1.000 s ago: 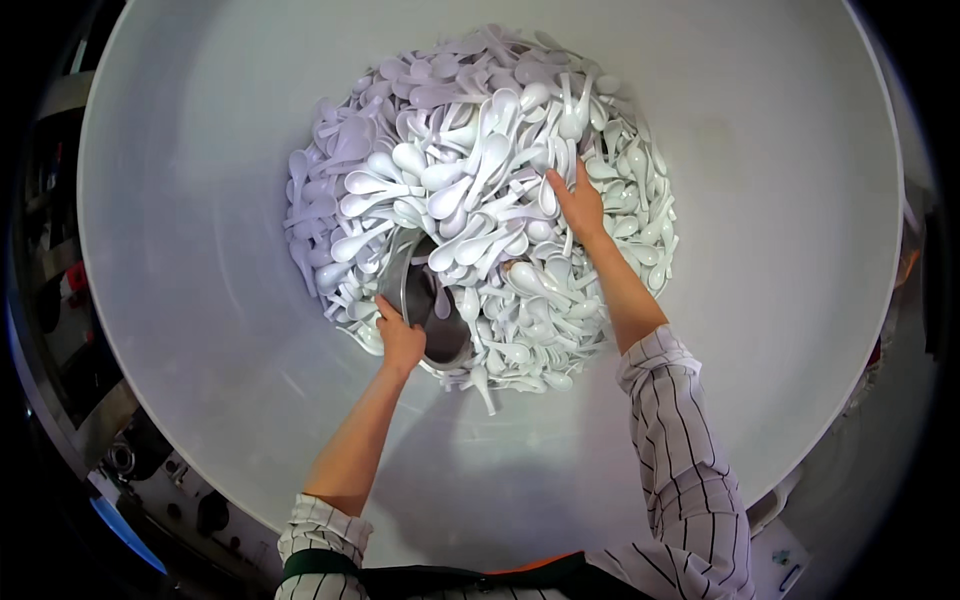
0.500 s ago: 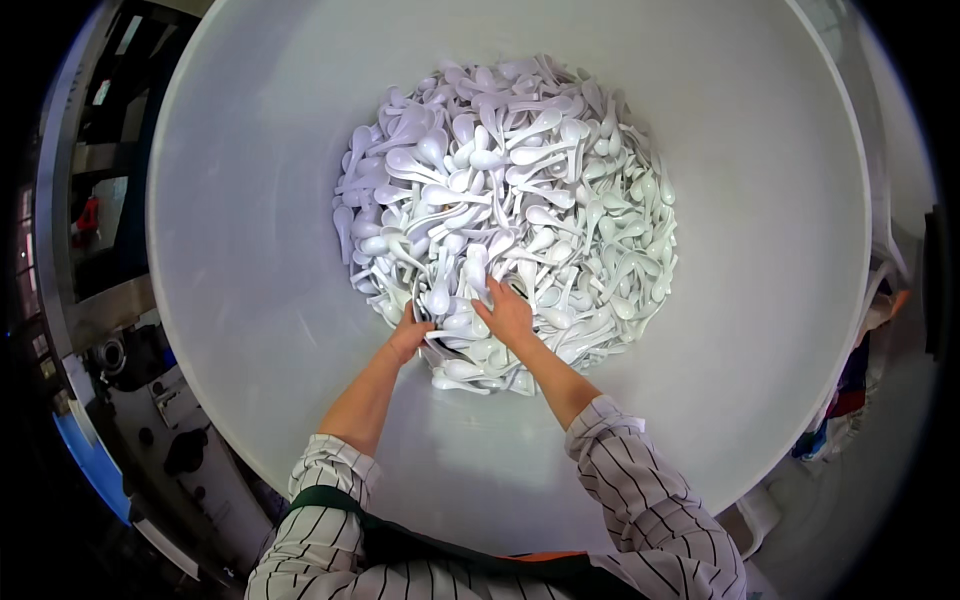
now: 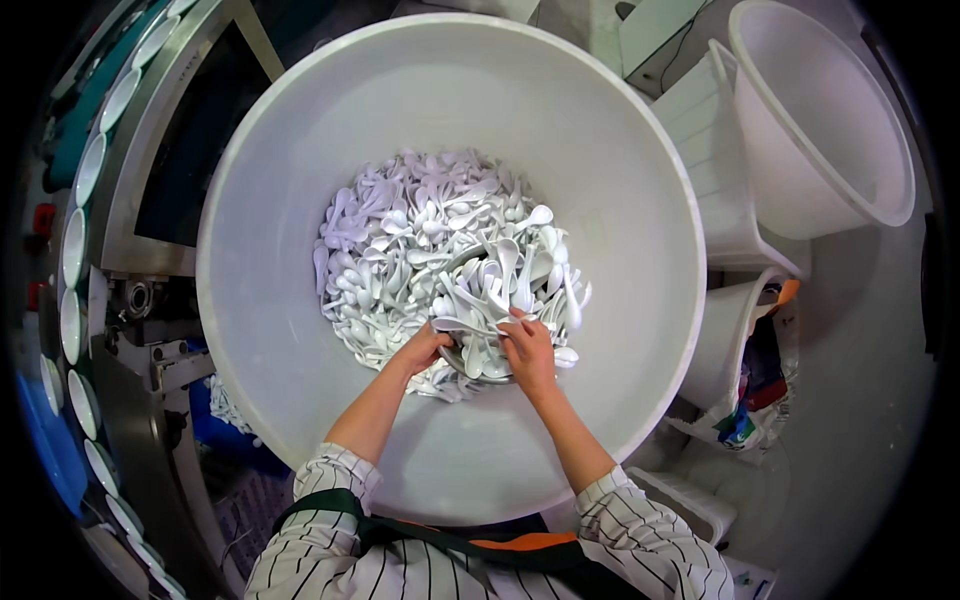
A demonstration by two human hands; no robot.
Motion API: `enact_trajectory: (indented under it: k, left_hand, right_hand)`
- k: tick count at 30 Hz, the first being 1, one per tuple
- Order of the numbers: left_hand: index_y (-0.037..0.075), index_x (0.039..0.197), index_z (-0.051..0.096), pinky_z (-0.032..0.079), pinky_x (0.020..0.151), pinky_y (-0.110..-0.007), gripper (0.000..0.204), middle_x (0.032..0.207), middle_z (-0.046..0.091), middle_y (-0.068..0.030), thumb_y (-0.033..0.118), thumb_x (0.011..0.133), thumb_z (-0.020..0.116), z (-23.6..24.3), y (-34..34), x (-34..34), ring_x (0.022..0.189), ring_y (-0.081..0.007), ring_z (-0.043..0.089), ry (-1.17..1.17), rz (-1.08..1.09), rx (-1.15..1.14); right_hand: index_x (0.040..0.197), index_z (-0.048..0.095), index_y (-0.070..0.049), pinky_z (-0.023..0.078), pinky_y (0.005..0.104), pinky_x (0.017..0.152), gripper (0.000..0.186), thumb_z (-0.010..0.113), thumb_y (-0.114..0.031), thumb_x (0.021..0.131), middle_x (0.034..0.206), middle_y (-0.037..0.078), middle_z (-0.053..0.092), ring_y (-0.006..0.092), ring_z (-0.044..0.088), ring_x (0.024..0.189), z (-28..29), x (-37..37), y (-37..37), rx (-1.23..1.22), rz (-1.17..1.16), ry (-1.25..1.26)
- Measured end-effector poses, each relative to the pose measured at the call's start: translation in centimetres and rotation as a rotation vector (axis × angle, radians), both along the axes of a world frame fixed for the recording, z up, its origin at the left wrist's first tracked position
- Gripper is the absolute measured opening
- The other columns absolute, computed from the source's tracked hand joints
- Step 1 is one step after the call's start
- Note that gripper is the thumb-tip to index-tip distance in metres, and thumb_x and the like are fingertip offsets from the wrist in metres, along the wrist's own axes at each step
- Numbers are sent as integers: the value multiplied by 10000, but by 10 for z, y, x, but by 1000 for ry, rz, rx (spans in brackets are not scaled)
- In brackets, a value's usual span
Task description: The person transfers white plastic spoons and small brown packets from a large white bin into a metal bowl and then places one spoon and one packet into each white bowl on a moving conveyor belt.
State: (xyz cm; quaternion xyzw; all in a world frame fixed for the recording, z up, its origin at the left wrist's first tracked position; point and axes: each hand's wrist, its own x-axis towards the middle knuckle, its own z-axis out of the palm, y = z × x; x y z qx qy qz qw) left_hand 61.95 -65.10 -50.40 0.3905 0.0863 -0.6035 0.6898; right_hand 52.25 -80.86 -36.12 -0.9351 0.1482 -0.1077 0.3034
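Note:
A grey metal bowl (image 3: 496,380) heaped with white soup spoons (image 3: 505,268) is between my hands, tilted inside a large white round tub (image 3: 625,340). My left hand (image 3: 424,347) is closed on its left edge. On the right edge my right hand (image 3: 530,352) is closed too, with its fingertips against the heaped spoons. Spoons cover most of the bowl, and only part of its rim shows. Many more loose spoons (image 3: 375,270) fill the bottom of the tub behind and left of the bowl.
White oval dishes (image 3: 91,170) line the far left beside a metal-framed machine (image 3: 160,160). A blue crate (image 3: 215,432) sits low at left. At right stand a white round bin (image 3: 815,110) and a bag (image 3: 758,385) with dark contents. The tub's raised rim (image 3: 690,240) surrounds my forearms.
Both hands have lifted the bowl out of the pile, heaped with spoons. My view has shifted, so the tub appears smaller and further left, and more of the room shows.

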Motion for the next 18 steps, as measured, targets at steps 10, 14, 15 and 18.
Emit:
enact_trajectory:
  k: [10, 14, 15, 18]
  left_hand:
    - [52, 1122, 487, 457, 812, -306, 455, 996, 545, -51, -64, 681, 491, 186, 59, -28, 910, -173, 543, -102, 411, -62]
    - [52, 1048, 528, 460, 763, -287, 363, 938, 562, -39, -69, 706, 519, 229, 162, -74, 830, -147, 547, -121, 682, -26]
    - [51, 1019, 544, 458, 757, -287, 326, 914, 566, -38, -59, 712, 535, 243, 192, -90, 814, -144, 546, -136, 749, -14]
    - [35, 1021, 566, 459, 764, -291, 300, 906, 583, -47, -46, 732, 564, 299, 279, -145, 841, -140, 553, -149, 943, 23]
  right_hand:
    - [1034, 546, 5, 423, 207, 713, 192, 554, -31, 845, 928, 32, 576, 78, 527, 792, 220, 6, -16, 627, -185, -542]
    - [1049, 528, 9, 451, 244, 703, 194, 521, -58, 867, 949, 73, 568, 124, 555, 794, 267, 11, 19, 610, -105, -682]
    - [1067, 524, 6, 445, 249, 712, 210, 515, -72, 872, 955, 71, 569, 124, 546, 811, 270, 13, 31, 637, -86, -675]
    - [1103, 521, -9, 402, 226, 744, 261, 512, -160, 890, 965, 50, 559, 109, 514, 858, 272, 22, 78, 591, -50, -521]
